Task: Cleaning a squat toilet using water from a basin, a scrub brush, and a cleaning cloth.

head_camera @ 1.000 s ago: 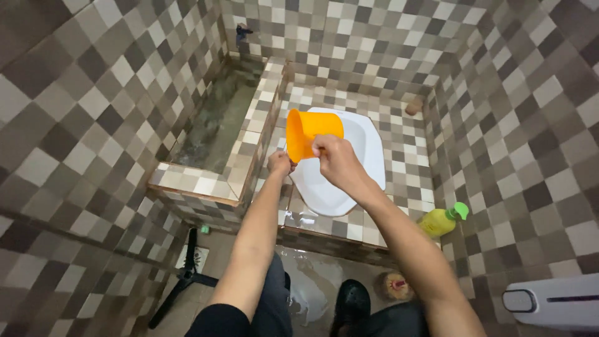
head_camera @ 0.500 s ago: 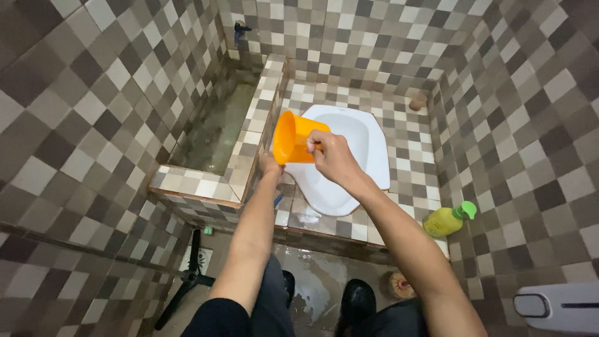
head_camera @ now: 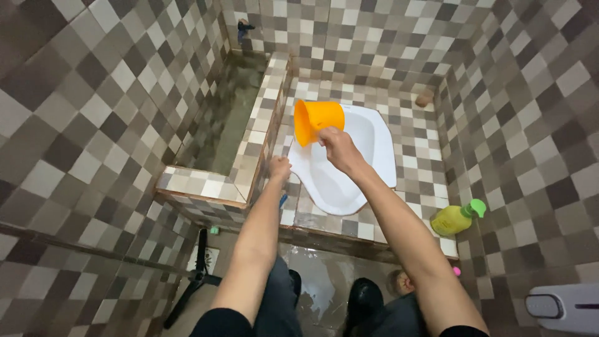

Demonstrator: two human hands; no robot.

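Now, from the head camera looking down, the right hand (head_camera: 339,148) is closed around the handle of an orange plastic dipper (head_camera: 317,120), which is tipped on its side with its mouth facing nine o'clock, held above the white squat toilet pan (head_camera: 362,168). At eight o'clock of that hand, the left hand (head_camera: 279,168) is curled shut around something thin whose blue end (head_camera: 283,200) peeks out below the wrist; what it is cannot be made out. At nine o'clock of the pan lies the tiled water trough (head_camera: 228,125), with a tap (head_camera: 243,27) at its twelve o'clock end. At four o'clock of the pan, a yellow bottle with a green cap (head_camera: 459,217) lies on the tiled step (head_camera: 349,228). Black shoes (head_camera: 365,298) stand on the wet floor at six o'clock.
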